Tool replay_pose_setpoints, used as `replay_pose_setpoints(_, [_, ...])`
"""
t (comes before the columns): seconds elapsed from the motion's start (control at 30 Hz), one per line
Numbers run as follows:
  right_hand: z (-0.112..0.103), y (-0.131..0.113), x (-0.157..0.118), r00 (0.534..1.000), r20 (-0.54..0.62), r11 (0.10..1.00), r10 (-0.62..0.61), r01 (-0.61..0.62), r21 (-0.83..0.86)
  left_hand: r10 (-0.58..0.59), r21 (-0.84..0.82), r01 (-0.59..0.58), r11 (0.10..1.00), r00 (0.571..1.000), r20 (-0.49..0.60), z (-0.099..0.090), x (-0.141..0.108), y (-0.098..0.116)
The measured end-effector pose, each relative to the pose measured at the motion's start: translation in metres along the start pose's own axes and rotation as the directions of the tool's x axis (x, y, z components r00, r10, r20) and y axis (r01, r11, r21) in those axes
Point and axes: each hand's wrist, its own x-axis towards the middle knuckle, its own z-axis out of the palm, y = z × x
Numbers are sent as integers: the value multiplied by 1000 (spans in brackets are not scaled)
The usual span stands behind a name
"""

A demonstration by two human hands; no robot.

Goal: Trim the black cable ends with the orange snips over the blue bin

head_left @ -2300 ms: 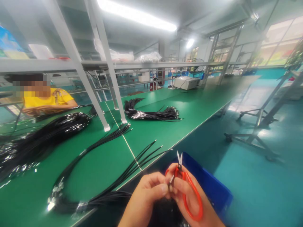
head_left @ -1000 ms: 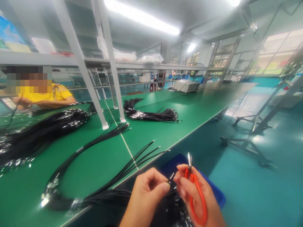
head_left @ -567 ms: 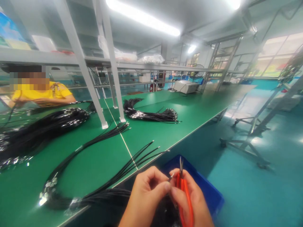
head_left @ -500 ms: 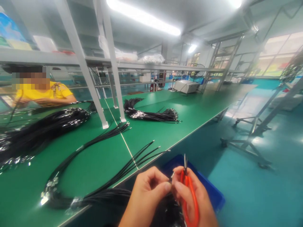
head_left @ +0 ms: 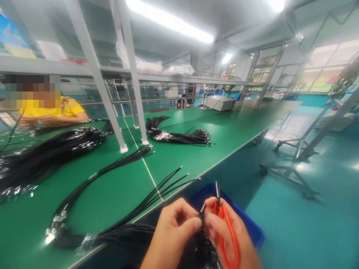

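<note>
My left hand (head_left: 178,228) is closed, thumb and forefinger pinching a thin black cable end (head_left: 202,211) with a small shiny tip. Close beside it, my right hand (head_left: 227,231) is wrapped round orange-handled scissors (head_left: 228,239), whose narrow blades point up and look closed. The right fingertips come close to the cable end; whether they touch it I cannot tell. Below the hands, dark cables with clear wrapping are partly hidden. A curved bundle of black cables (head_left: 123,228) lies along the near table edge to the left, several loose ends fanning out toward the right.
On the green table (head_left: 117,201) lie another black cable bundle (head_left: 179,134) and a large cable pile (head_left: 56,153). A blue bin (head_left: 249,228) is below my hands. Shelf posts (head_left: 137,93) rise from the table. A person in yellow (head_left: 70,110) sits across at left.
The scissors have tilted slightly, their handles shifting a little to the right. The cable's shiny tip shows more clearly between my hands. The view has shifted very slightly.
</note>
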Motion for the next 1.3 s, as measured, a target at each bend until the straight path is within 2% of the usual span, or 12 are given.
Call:
replay_pose_setpoints(0.1, [-5, -2, 3, 999, -26, 999, -31, 32, 13, 216, 297, -191, 936, 975, -55, 5, -6, -1])
replay_pose_setpoints(0.17, [-7, -3, 5, 997, -32, 998, -65, 66, 17, 448, 497, -362, 789, 892, -61, 11, -10, -3])
replay_pose_setpoints(0.23, [-10, -6, 5, 994, -39, 995, -98, 99, 22, 629, 602, -488, 633, 777, -32, 17, -13, -5])
replay_pose_setpoints(0.3, [-11, -8, 4, 991, -51, 992, -125, 127, 25, 716, 643, -549, 535, 698, 0, 21, -15, -9])
replay_pose_setpoints(0.43, [-14, -8, 4, 983, -73, 986, -166, 166, -2, 757, 688, -555, 467, 653, 14, 23, -12, -16])
replay_pose_setpoints(0.53, [-14, -5, 3, 967, -135, 976, -215, 209, -56, 750, 691, -534, 487, 661, -17, 23, -10, -19])
replay_pose_setpoints(0.77, [-2, 3, 2, 963, -161, 969, -214, 188, -162, 666, 653, -478, 587, 744, -54, 26, -11, -18])
replay_pose_setpoints(0.83, [-2, 9, 6, 968, -149, 973, -202, 180, -145, 624, 629, -452, 633, 778, -69, 26, -11, -16])
replay_pose_setpoints(0.93, [-5, 17, 9, 975, -86, 975, -204, 195, -108, 496, 561, -348, 751, 858, -132, 23, -11, -13])
replay_pose_setpoints(1.03, [-6, 18, 6, 975, -113, 978, -193, 183, -96, 350, 475, -228, 850, 918, -187, 20, -10, -8])
replay_pose_setpoints(1.13, [-4, 14, 0, 972, -142, 980, -186, 172, -104, 269, 422, -164, 892, 941, -203, 19, -9, -6])
replay_pose_setpoints(1.3, [5, 7, -3, 949, -170, 956, -266, 238, -169, 233, 423, -133, 896, 953, -195, 18, -7, -6])
